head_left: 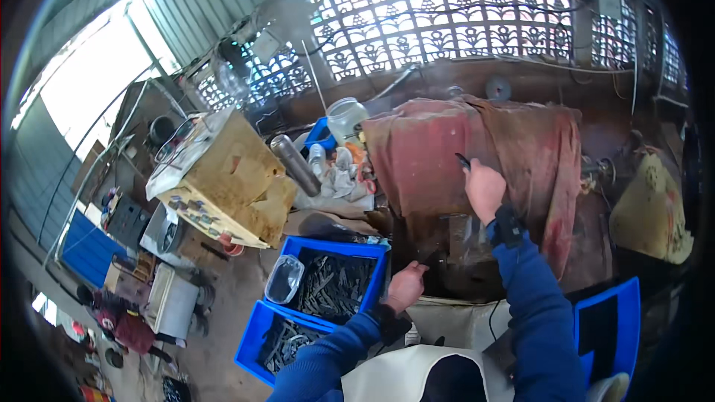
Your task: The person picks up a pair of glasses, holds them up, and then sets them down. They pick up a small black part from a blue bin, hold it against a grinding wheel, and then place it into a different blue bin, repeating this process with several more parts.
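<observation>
Right of bin rim (380, 274), hands (406, 288) (486, 192) well apart

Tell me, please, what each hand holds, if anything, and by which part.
The right hand grips a small dark piece by its lower end, upper end sticking out. Whether the left hand holds something cannot be told.

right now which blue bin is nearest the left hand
The blue bin with the clear plastic tub; the others sit farther from the left hand.

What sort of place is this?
Probably a small workshop: a blue bin of dark pieces, a stained red cloth draped before you, and corrugated metal panels at upper left.
</observation>
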`<control>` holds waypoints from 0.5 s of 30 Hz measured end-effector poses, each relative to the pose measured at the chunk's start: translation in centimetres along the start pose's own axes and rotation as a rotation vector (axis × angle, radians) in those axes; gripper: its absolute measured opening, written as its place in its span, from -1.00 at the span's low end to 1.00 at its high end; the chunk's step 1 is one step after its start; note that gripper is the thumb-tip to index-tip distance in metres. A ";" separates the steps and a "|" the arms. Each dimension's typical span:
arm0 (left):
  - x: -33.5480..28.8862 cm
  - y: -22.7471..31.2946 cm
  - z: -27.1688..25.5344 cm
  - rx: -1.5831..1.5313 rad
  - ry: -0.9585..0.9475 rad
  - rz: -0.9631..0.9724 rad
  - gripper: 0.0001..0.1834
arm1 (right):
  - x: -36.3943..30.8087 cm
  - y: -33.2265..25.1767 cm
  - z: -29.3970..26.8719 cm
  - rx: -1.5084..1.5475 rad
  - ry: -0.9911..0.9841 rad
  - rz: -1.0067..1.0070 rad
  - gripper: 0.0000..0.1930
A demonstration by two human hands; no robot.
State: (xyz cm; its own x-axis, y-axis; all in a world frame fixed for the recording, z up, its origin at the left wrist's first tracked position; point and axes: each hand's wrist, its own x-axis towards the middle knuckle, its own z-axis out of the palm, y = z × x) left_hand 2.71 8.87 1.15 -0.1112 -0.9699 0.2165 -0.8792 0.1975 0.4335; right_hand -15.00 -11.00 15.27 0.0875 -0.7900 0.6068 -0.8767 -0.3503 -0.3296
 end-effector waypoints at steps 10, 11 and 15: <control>-0.1 0.0 0.1 0.046 0.028 -0.032 -0.72 | 0.3 -0.2 -0.1 0.006 -0.086 0.036 -0.81; 0.0 0.0 0.1 0.046 0.072 -0.012 -0.73 | 0.3 -0.2 -0.1 0.025 -0.064 0.016 -0.81; 0.0 -0.2 0.2 0.051 0.066 -0.015 -0.73 | 0.4 -0.2 -0.3 -0.001 -0.092 -0.003 -0.85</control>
State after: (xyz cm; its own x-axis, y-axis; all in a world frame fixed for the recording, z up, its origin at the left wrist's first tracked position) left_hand 2.74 8.80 0.87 -0.0683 -0.9608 0.2686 -0.9032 0.1739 0.3924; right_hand -14.94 -11.11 15.79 0.1333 -0.8320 0.5386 -0.8766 -0.3524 -0.3275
